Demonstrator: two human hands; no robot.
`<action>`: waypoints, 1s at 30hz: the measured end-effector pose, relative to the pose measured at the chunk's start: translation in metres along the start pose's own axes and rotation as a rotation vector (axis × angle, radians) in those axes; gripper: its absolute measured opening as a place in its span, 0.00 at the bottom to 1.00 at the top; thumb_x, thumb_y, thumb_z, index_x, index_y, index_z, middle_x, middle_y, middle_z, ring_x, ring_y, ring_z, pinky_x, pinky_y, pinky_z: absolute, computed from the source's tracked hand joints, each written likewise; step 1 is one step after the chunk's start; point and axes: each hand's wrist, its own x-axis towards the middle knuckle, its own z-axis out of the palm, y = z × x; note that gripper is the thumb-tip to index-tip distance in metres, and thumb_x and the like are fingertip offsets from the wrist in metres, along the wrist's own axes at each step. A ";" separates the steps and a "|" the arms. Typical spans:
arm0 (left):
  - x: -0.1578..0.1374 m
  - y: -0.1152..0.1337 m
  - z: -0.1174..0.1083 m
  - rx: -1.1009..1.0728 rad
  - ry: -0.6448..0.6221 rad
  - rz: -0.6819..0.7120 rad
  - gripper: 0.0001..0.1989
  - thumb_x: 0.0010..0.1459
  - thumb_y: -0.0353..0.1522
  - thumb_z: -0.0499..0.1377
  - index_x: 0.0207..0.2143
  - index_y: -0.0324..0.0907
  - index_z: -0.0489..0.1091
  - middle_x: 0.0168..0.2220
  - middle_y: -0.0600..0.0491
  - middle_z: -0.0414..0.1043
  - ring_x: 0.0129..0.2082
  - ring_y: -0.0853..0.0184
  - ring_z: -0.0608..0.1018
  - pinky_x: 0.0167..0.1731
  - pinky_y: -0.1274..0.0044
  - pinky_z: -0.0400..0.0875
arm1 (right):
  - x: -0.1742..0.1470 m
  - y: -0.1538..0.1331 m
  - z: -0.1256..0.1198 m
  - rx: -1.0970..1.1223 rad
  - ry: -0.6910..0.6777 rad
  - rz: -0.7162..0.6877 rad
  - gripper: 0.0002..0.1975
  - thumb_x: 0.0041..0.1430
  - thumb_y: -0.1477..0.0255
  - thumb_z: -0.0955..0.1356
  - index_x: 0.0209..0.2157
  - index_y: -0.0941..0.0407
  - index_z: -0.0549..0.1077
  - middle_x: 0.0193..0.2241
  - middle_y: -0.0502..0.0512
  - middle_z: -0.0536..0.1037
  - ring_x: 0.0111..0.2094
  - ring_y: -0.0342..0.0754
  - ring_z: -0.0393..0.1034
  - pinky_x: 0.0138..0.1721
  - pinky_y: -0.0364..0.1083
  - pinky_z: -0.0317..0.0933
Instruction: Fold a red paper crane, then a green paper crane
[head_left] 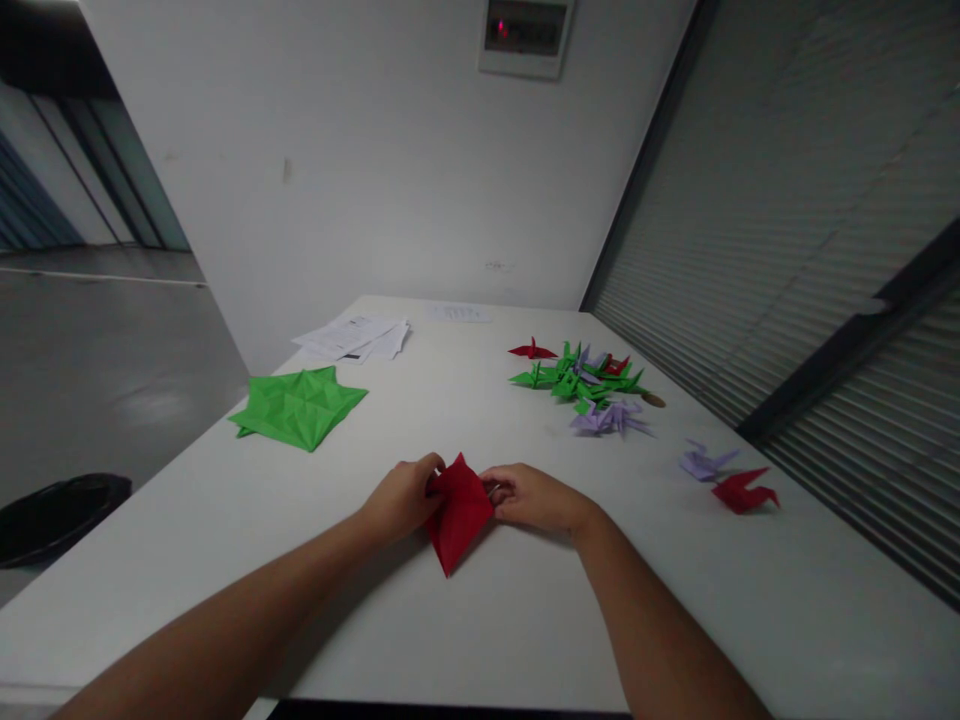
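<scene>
Taking the red paper (460, 520) as the clock's centre, a stack of green folded paper (296, 405) lies at 10 o'clock, seemingly placed to be within reach. At 9 o'clock the left hand (406, 497) pinches the red paper's edge; the right hand (521, 493), at 3 o'clock, grips the opposite edge with curled fingers, probably to steady it from both sides (a glint by those fingers is too small to name). Between 1 and 2 o'clock lies a heap of folded birds (564, 380), green, lilac and red, perhaps grouped out of the hands' way. A lilac bird (705, 461) and a red bird (742, 492) sit near 3 o'clock.

The desk (525, 620) is white. Around it: a black bin (105, 490) at 9 o'clock, printed sheets (356, 337) at 11, a pale wall (375, 170) at 12, blinds (787, 230) at 2.
</scene>
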 end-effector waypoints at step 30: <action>0.004 -0.003 0.005 -0.096 -0.025 0.045 0.16 0.53 0.25 0.59 0.46 0.43 0.74 0.35 0.51 0.83 0.33 0.62 0.81 0.31 0.77 0.66 | 0.011 0.001 0.018 -0.140 0.249 -0.098 0.17 0.47 0.75 0.76 0.41 0.57 0.75 0.29 0.48 0.76 0.30 0.44 0.67 0.30 0.41 0.58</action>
